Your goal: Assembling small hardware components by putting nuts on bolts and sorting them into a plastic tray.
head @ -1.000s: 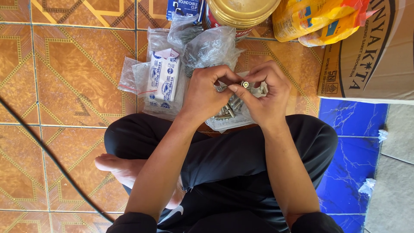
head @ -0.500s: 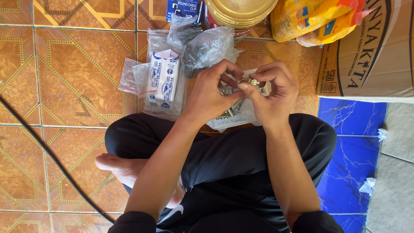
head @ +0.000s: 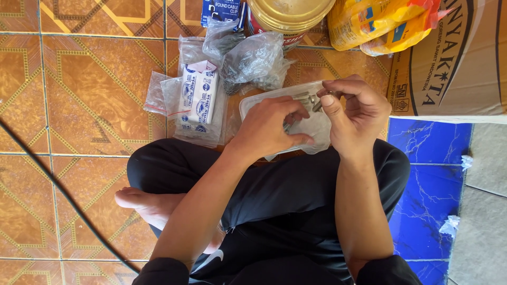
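Observation:
I sit cross-legged on an orange tiled floor. In front of my knees lies a clear plastic tray holding several metal bolts. My left hand hovers over the tray with its fingertips pinched together above the bolts; whether something small is between them is hidden. My right hand is raised beside the tray's right end and pinches a small metal bolt between thumb and forefinger.
Clear plastic bags of small hardware and white-and-blue packets lie to the left and behind the tray. A gold-lidded tin, a yellow bag and a cardboard box stand behind. A black cable crosses the floor at left.
My hands have come apart: both were working together on a small metal piece, and now the right holds it alone while the left has dropped toward the tray.

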